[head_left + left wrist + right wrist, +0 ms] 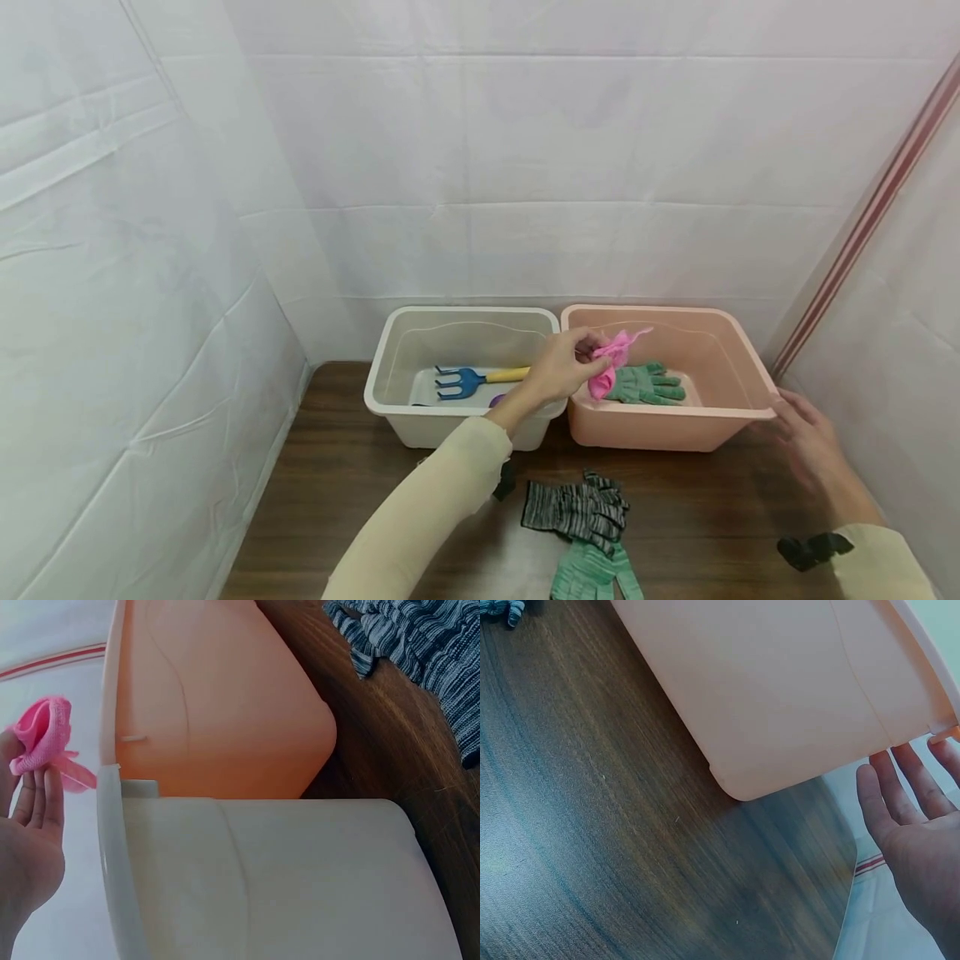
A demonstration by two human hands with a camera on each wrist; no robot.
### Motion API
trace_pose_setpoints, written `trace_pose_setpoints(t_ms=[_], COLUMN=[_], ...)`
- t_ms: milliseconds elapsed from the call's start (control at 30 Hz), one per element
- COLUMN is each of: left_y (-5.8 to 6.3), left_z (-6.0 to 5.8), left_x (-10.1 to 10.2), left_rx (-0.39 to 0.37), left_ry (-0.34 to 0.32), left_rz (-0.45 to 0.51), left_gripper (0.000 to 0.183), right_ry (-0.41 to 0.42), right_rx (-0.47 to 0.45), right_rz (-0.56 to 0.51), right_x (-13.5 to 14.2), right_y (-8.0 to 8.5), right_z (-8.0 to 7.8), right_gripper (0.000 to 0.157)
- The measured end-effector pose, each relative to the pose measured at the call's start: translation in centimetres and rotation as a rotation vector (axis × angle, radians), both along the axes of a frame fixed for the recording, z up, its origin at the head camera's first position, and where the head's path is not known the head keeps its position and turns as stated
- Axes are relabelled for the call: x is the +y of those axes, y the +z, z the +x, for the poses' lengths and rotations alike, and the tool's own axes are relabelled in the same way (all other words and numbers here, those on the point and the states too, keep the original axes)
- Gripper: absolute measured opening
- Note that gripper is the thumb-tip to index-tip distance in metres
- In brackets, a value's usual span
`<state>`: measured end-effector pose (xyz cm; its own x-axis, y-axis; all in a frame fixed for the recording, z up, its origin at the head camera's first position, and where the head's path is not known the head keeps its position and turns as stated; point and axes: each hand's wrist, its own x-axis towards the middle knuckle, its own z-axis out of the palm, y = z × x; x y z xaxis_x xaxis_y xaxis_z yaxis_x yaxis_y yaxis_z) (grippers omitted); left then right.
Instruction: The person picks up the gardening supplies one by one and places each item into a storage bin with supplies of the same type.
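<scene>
Pinching pink cloth (613,360) above the peach bin's (645,429) left end: left hand (562,364). Touching the bin's right end, fingers relaxed: right hand (813,437). Inside the bin: green glove (647,387). Handling note: best keep the cloth's loose tail clear of the bin's edge, bin steadied.

There was room above the right side of the orange tub (645,429); at its left end, the left hand (564,363) and pink cloth (611,365) were in the way. A white sheet (465,150) closed off the far side. The desk (705,512) had room between the striped glove (573,510) and the right hand (813,442).
</scene>
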<state>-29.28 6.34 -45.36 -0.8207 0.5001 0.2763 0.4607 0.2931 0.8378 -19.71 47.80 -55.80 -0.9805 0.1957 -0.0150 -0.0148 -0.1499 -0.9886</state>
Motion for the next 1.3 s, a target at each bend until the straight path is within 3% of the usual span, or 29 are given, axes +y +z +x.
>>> trace_pose_setpoints(t_ms=[200, 467, 767, 967, 1133, 1300], left_y=[-0.3, -0.9, -2.3, -2.5, -2.5, -2.5], left_z=[-0.3, -0.6, 0.1, -0.1, 0.1, 0.3], left_x=[0.6, 1.5, 1.8, 2.0, 1.8, 1.8], left_rx=[-0.01, -0.012, -0.148, -0.135, -0.131, -0.135], left_ry=[0.009, 0.029, 0.065, 0.069, 0.058, 0.049], left_rz=[0.035, 0.002, 0.032, -0.014, -0.04, -0.026], left_gripper=[0.017, 0.01, 0.013, 0.013, 0.013, 0.014], right_ry=[0.025, 0.02, 0.023, 0.012, 0.023, 0.028], right_rx=[0.032, 0.002, 0.004, -0.016, 0.032, 0.044], right_rz=[-0.044, -0.029, -0.053, -0.003, -0.041, -0.065], right_x=[0.0, -0.3, -0.6, -0.6, -0.8, -0.9], right_y=[0.1, 0.5, 0.3, 0.3, 0.2, 0.3], right_z=[0.3, 0.5, 0.8, 0.7, 0.9, 1.1], right_gripper=[0.023, 0.026, 0.028, 0.034, 0.023, 0.023])
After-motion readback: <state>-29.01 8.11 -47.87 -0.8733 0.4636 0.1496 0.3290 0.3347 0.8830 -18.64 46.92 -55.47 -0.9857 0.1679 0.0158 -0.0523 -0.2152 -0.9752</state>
